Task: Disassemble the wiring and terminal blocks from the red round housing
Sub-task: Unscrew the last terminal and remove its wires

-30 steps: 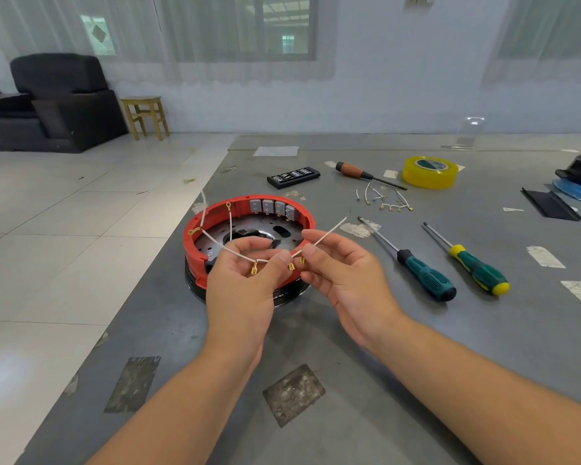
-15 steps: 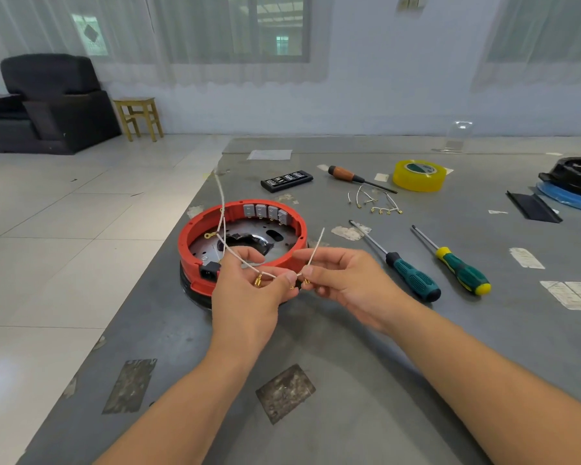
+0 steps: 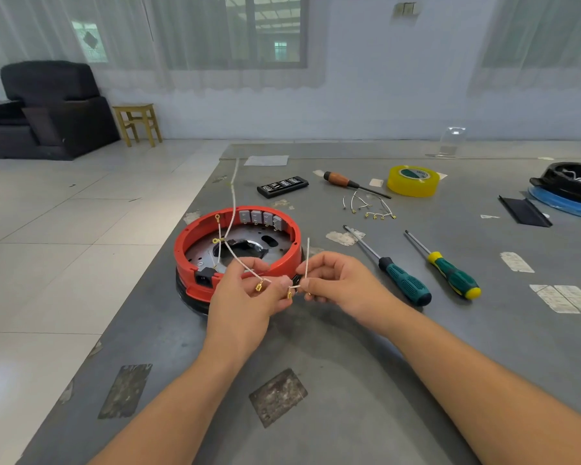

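Housing [image 3: 284,260] — red, round, open at the top — sits on the grey table [image 3: 349,380] near its left edge, just beyond both hands. Four grey terminal blocks [image 3: 260,218] stand in a row against the inside of its far wall; a black socket [image 3: 204,277] shows in the near-left wall. Left hand [image 3: 245,297]: fingers curled, thumb and forefinger pinching thin white wires [image 3: 239,260] that run up from the hand over the housing's metal floor, one strand rising past the far rim; brass connectors hang at the fingertips. Right hand [image 3: 336,283]: fingers curled, pinching a short white wire [image 3: 307,253] that stands nearly upright above the fingers. The two hands almost touch, fingertip to fingertip, over the near rim.

Right of the housing lie two green-handled screwdrivers [image 3: 405,283], side by side. Farther off: a heap of loose removed wires [image 3: 371,208], a wooden-handled screwdriver [image 3: 341,180], a yellow tape roll [image 3: 413,181] and a black bit case [image 3: 282,186].
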A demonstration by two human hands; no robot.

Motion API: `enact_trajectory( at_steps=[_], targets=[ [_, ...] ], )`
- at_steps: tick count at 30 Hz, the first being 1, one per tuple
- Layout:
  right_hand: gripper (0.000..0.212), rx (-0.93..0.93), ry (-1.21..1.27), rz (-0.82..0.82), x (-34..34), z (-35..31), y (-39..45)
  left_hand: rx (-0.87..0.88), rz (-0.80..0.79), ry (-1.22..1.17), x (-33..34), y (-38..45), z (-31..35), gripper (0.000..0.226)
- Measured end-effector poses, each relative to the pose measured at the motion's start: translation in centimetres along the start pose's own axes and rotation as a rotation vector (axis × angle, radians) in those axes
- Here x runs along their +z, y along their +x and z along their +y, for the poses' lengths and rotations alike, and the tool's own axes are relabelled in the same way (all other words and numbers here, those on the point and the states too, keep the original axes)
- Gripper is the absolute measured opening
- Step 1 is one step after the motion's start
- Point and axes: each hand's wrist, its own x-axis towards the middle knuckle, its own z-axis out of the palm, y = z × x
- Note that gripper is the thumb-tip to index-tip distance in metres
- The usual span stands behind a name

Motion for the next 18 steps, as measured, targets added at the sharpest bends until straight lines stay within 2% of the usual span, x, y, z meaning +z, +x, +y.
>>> enact_trajectory(
  at_steps=[2,5,11,14,18],
  targets=[
    [0.016,-0.01,0.003,0.079,-0.3,-0.2,0.2,-0.02,-0.001,-0.107,0.0,0.1,0.3,0.011],
    [0.024,-0.047,-0.043,0.112,-0.7,0.0,0.1,-0.025,0.034,-0.142,0.0,0.2,0.4,0.01],
    [0.028,-0.102,-0.083,0.12,-0.5,0.5,0.6,0.008,0.002,0.099,-0.6,0.9,0.1,0.013],
    [0.019,-0.095,-0.105,0.085,-0.7,0.2,0.5,0.06,-0.032,0.217,-1.1,1.1,0.0,0.018],
    [0.009,-0.09,-0.106,0.066,-0.9,-0.1,0.4,0.067,-0.035,0.256,-1.3,1.0,0.1,0.02]
  ],
)
